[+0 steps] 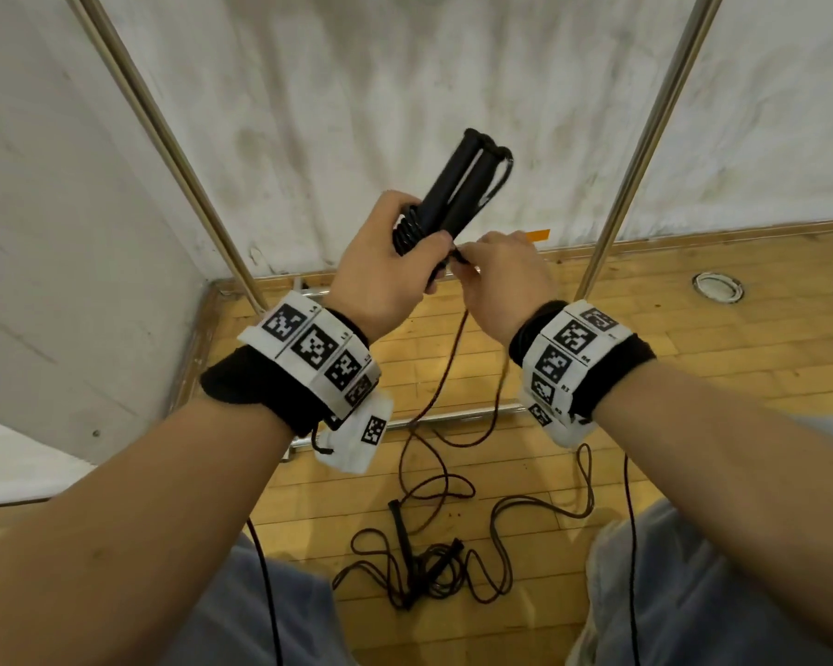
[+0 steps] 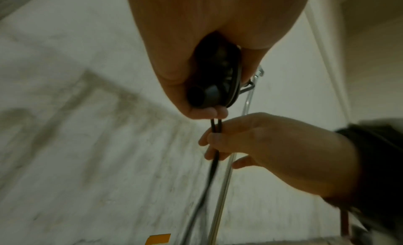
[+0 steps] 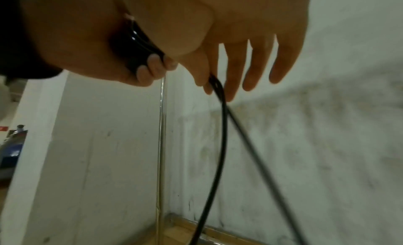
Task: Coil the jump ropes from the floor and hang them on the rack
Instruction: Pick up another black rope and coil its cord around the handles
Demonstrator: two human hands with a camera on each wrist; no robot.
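Observation:
My left hand (image 1: 395,257) grips two black jump rope handles (image 1: 458,189) held side by side and pointing up, with several turns of rope wound round their lower part (image 1: 407,230). Right beside it, my right hand (image 1: 496,266) pinches the doubled rope (image 2: 216,128) just below the handles. The loose rope (image 1: 453,358) hangs from that pinch down to the floor. In the right wrist view the rope (image 3: 220,110) runs down from thumb and forefinger while the other fingers stay straight. A second jump rope (image 1: 419,569) lies tangled on the floor between my legs.
Two metal rack posts (image 1: 164,137) (image 1: 645,137) rise on either side against the white wall, with a base bar (image 1: 453,418) on the wooden floor. A round floor fitting (image 1: 717,287) sits at the right. Orange tape (image 1: 537,234) marks the wall base.

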